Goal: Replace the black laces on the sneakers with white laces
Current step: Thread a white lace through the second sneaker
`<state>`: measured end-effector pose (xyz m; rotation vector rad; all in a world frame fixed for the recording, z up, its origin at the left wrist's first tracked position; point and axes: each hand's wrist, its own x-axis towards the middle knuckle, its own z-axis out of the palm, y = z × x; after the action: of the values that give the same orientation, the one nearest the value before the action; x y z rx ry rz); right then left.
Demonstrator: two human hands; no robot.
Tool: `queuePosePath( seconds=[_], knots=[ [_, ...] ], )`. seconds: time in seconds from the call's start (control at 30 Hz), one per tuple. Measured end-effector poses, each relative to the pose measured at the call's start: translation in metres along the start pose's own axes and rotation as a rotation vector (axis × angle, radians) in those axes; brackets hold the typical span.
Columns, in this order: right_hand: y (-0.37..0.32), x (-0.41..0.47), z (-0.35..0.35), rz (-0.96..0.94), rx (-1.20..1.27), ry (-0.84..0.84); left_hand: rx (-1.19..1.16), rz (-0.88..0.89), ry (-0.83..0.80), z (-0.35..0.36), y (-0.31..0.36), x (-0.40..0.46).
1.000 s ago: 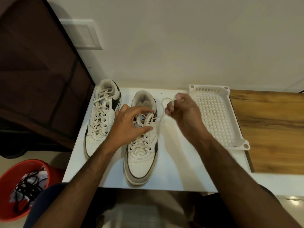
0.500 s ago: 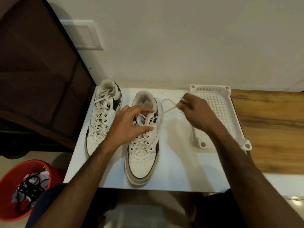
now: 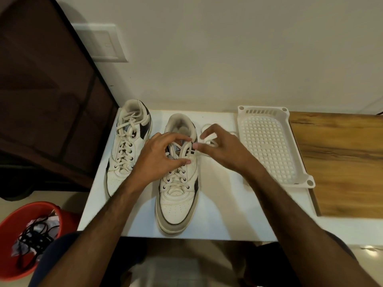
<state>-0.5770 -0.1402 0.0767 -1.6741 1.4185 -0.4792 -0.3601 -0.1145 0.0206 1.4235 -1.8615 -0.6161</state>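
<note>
**Two hands work on the nearer shoe**

Far left, low down, sits a red bucket [image 3: 31, 237] with black laces [image 3: 34, 235] piled inside it. Next comes the white table [image 3: 217, 204]. On its left part stands the left sneaker [image 3: 126, 146], toe toward the person, with white laces through all its holes. Just beside it stands the right sneaker [image 3: 178, 183], also toe toward the person, and it wears a white lace [image 3: 176, 175] too.

The left hand [image 3: 159, 160] rests on top of this shoe, fingers curled over the tongue and the upper holes. The right hand [image 3: 219, 150] is just to the right of the shoe's top. Its fingers are bent and they pinch the loose end of the white lace, which loops out beside the shoe.

Further right lies a white plastic tray [image 3: 269, 146] full of little holes. Past it is a brown wooden top [image 3: 342, 162].
</note>
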Motion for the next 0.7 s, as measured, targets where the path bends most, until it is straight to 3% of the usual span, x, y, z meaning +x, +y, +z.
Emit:
queuePosePath(
  seconds=[0.1, 0.2, 0.27, 0.4, 0.5, 0.57, 0.7],
  knots=[
    [0.0, 0.0, 0.01, -0.051, -0.234, -0.083, 0.005, 0.007, 0.002, 0.0, 0.0, 0.0],
    [-0.001, 0.002, 0.012, -0.101, -0.246, -0.035, 0.017, 0.007, 0.006, 0.0, 0.001, 0.0],
    [0.0, 0.004, 0.001, -0.132, -0.1, 0.039, 0.012, 0.002, -0.001, 0.0, 0.001, 0.0],
    [0.012, 0.0, -0.032, -0.096, 0.431, 0.28, -0.006, 0.014, -0.008, 0.0, 0.001, 0.001],
    [0.014, 0.001, -0.029, -0.047, 0.694, 0.3, 0.004, 0.026, -0.002, 0.001, 0.001, 0.002],
    [0.011, 0.005, -0.017, -0.017, 0.737, 0.212, 0.01, 0.029, -0.009, 0.001, 0.0, 0.002],
    [0.009, 0.011, -0.001, 0.022, 0.577, 0.134, 0.002, 0.008, -0.025, -0.001, 0.0, 0.001]
  ],
)
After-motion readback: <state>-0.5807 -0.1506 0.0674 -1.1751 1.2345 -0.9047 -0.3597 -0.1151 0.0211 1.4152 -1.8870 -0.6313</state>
